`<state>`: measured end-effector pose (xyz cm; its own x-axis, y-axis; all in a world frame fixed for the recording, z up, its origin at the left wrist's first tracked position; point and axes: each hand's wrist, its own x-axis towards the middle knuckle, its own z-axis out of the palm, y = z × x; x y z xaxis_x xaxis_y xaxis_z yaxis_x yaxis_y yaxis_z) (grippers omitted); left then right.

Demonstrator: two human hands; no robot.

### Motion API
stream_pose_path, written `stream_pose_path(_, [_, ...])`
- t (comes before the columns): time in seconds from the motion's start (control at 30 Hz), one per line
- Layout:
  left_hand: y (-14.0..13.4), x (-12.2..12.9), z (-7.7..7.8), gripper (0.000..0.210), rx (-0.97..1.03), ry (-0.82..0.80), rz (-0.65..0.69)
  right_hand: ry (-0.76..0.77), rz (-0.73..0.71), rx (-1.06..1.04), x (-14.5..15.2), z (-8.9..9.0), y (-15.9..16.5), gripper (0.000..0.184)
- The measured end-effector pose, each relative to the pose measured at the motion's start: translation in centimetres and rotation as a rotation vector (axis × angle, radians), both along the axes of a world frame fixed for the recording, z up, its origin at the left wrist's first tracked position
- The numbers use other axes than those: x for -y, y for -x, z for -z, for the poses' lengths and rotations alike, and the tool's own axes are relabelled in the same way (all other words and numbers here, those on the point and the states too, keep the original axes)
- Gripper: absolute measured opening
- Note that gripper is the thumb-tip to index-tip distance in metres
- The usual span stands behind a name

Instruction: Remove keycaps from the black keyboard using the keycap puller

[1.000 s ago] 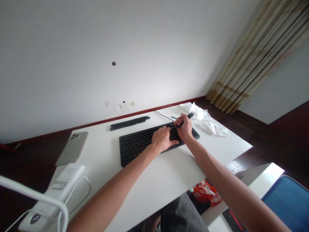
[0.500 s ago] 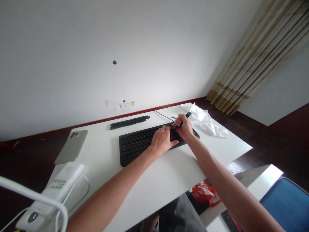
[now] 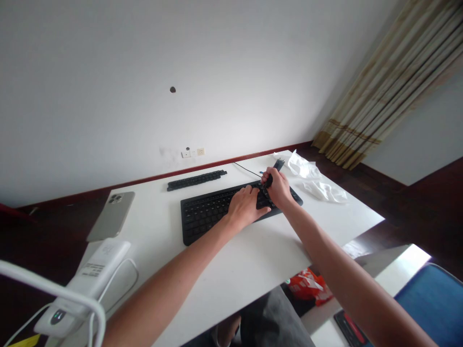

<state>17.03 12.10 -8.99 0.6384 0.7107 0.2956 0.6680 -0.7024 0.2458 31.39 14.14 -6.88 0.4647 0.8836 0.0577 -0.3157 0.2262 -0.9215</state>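
Note:
A black keyboard (image 3: 202,219) lies on the white table. My left hand (image 3: 244,205) rests flat on its right half, fingers spread and thumb stretched to the right. Just right of it, my right hand (image 3: 277,188) is closed around a black handheld tool (image 3: 279,165) over the keyboard's right end. The tool's dark flat end sticks up past the fist; its lower tip is too small to make out. Behind the keyboard lies a strip of black keycaps (image 3: 197,180). A thin black cable (image 3: 248,169) runs back from near my right hand.
Crumpled white plastic (image 3: 306,166) lies at the table's back right. A phone (image 3: 112,214) lies face down at the left, near a white device (image 3: 85,286) with a cord. A blue seat (image 3: 434,303) and a red bag (image 3: 309,287) are at the lower right.
My right hand has turned a little, and the tool's upper end shows more. The left hand stays on the keyboard. The whole view has shifted slightly.

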Motion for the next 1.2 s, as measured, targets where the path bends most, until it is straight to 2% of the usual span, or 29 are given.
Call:
stream_pose_path(0.13, [0.0, 0.1, 0.1, 0.062, 0.008, -0.008, -0.012, 0.086, -0.018, 0.414, 0.6, -0.7, 0.0, 0.033])
stream_pose_path(0.27, [0.0, 0.0, 0.4, 0.063, 0.011, -0.04, -0.002, 0.179, -0.066, 0.951, 1.1, -2.1, -1.2, 0.038])
stream_pose_path(0.4, [-0.1, 0.3, 0.4, 0.061, 0.036, -0.035, -0.035, 0.203, -0.109, 1.477, 1.2, -3.5, -2.4, 0.038])
stream_pose_path(0.5, [-0.1, 0.5, 0.2, 0.062, 0.044, -0.032, -0.053, 0.28, -0.077, 1.705, 0.9, -4.1, -2.4, 0.048])
stream_pose_path(0.6, [0.0, 0.6, 0.0, 0.06, 0.045, -0.042, -0.045, 0.36, -0.006, 1.741, 0.6, -4.4, -2.1, 0.058])
stream_pose_path(0.77, [0.1, 0.6, 0.0, 0.057, 0.039, -0.046, -0.032, 0.394, 0.014, 1.757, -0.2, -4.4, -1.9, 0.056])
stream_pose_path(1.2, [0.2, 0.7, 0.0, 0.059, 0.039, -0.035, -0.029, 0.557, -0.054, 1.739, -1.7, -4.9, -1.6, 0.056])
